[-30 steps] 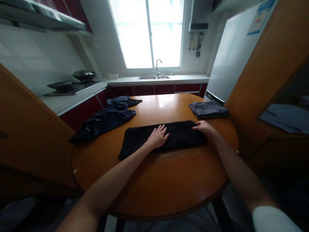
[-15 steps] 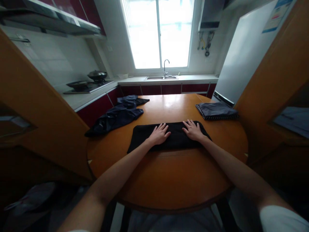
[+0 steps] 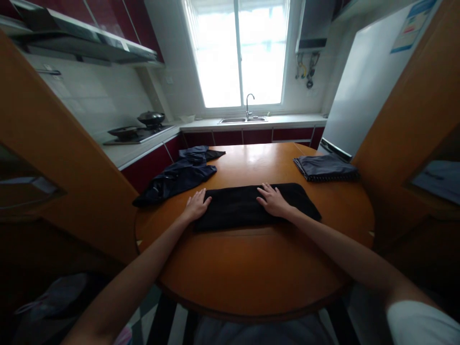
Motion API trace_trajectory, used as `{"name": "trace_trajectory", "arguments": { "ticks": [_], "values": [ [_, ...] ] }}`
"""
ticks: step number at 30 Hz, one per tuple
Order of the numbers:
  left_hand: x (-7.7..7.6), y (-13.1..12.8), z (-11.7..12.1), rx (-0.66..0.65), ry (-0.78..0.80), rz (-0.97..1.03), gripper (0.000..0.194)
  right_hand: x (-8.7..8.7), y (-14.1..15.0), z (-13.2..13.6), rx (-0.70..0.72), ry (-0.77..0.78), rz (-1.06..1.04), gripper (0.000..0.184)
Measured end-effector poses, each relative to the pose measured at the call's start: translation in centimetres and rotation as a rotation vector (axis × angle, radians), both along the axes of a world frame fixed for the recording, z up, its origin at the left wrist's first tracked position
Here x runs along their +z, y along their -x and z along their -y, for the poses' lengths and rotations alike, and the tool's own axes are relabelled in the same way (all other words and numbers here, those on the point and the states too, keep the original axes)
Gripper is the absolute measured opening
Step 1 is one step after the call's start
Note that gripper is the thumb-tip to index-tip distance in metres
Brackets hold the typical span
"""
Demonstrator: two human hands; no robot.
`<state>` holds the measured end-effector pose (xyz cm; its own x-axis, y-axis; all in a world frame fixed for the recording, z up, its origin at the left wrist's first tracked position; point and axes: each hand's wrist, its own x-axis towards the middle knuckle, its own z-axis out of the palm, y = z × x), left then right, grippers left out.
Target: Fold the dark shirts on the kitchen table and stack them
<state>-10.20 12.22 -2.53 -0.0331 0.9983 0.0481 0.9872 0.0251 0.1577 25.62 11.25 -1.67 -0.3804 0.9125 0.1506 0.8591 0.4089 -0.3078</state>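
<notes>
A black folded cloth (image 3: 237, 207) lies as a long strip across the middle of a round wooden table (image 3: 258, 273). My left hand (image 3: 196, 205) rests flat at the cloth's left end, fingers stretched out. My right hand (image 3: 273, 199) lies flat on the cloth's middle, fingers spread. Neither hand grips anything.
A crumpled dark blue garment (image 3: 179, 175) lies at the table's far left. A folded grey cloth (image 3: 326, 167) sits at the far right. Wooden panels (image 3: 72, 167) flank both sides. Behind are a counter with a sink (image 3: 243, 120), a stove with pans (image 3: 138, 129) and a white fridge (image 3: 362, 81).
My left hand slid left from the cloth's middle to its left end. My right hand moved left from the cloth's right end to its middle.
</notes>
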Motion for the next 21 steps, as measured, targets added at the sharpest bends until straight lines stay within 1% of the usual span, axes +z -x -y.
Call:
{"name": "trace_trajectory", "arguments": {
  "ticks": [3,5,8,10,11,13,15,16,17,19,21],
  "values": [
    [-0.1,-0.6,-0.4,0.003,-0.008,0.010,0.064,0.0,1.7,0.3,0.089,0.053,0.018,0.061],
    [0.0,-0.8,-0.4,0.000,-0.009,0.016,0.063,-0.1,1.8,0.2,0.106,0.080,0.009,0.062],
    [0.7,-1.0,-0.1,0.005,-0.039,0.003,0.065,-0.1,0.5,-0.6,0.063,0.101,-0.018,0.062],
    [1.6,-1.9,0.5,-0.007,-0.105,-0.030,0.065,-0.2,-1.0,-1.5,-0.009,0.110,-0.015,0.062],
    [2.3,-2.8,0.8,-0.044,-0.145,-0.047,0.065,-0.3,-1.8,-2.0,-0.050,0.108,-0.007,0.062],
    [3.5,-5.3,1.5,-0.182,-0.210,-0.062,0.062,-0.6,-3.4,-2.8,-0.139,0.102,0.015,0.062],
    [4.3,-8.6,2.0,-0.348,-0.207,-0.034,0.059,-0.9,-4.9,-3.5,-0.227,0.096,0.033,0.062],
    [4.5,-10.4,2.2,-0.412,-0.184,-0.005,0.059,-1.1,-5.7,-3.8,-0.271,0.092,0.038,0.062],
    [4.4,-12.0,2.3,-0.465,-0.162,0.025,0.059,-1.2,-6.5,-3.9,-0.313,0.085,0.039,0.063],
    [3.8,-14.8,2.4,-0.537,-0.127,0.080,0.059,-1.2,-8.2,-4.2,-0.398,0.057,0.026,0.065],
    [2.7,-16.6,2.5,-0.570,-0.106,0.114,0.058,-0.8,-10.2,-4.4,-0.521,0.038,-0.014,0.065]
  ]
}}
